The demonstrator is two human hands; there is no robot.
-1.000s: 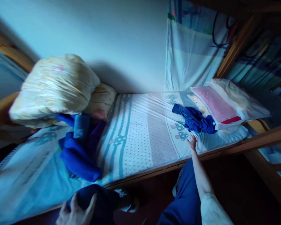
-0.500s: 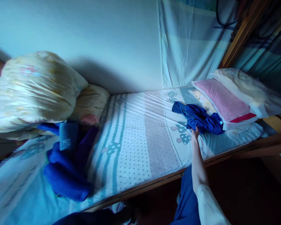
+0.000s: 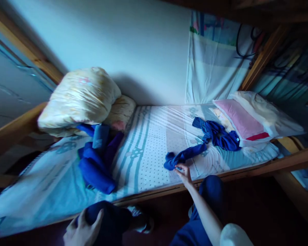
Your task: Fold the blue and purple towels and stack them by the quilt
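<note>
A deep blue crumpled cloth garment (image 3: 207,140) lies on a white fitted bedsheet (image 3: 154,143) with teal stripes and grey dots. Far right, a pink flat pillow (image 3: 240,119) has a red edge; far left, a pale yellow bundled duvet (image 3: 79,97).

Wooden bunk bed frame (image 3: 154,196) against pale wall (image 3: 133,44), patterned sheet hung at the corner (image 3: 210,68). Dark floor (image 3: 259,205), dim bluish light.

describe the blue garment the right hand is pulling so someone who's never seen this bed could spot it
On the striped bed sheet, look toward the pink pillow at the right end. The blue garment lies crumpled beside it, one twisted strip stretching to the right hand near the front edge. Unlike the thicker blue bundle by the yellow duvet, it is thin and stretched out.
</note>
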